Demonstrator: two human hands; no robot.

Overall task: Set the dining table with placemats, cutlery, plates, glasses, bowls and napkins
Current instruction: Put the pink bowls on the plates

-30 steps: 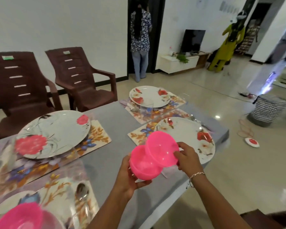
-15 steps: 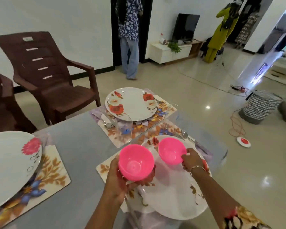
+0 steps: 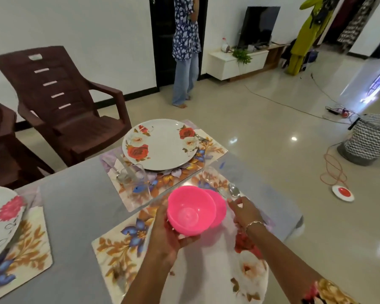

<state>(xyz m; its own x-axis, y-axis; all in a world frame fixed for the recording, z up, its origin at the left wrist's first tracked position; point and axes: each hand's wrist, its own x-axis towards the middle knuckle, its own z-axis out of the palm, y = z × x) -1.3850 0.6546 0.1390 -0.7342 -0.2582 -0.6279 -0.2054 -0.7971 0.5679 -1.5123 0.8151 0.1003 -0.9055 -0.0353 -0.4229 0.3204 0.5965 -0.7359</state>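
- Left hand [image 3: 162,233] cups the front bowl [image 3: 188,213] from beneath, above the near plate [image 3: 206,270], probably keeping it for another setting.
- Right hand [image 3: 245,212] is at the rear bowl [image 3: 219,208] over that plate; I cannot tell if it pinches it.

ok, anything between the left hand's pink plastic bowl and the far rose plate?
Nothing visible on the direct line from the held pink plastic bowl in the left hand to the white rose-patterned plate. A clear glass tumbler stands left of it; a second pink bowl sits to the right.
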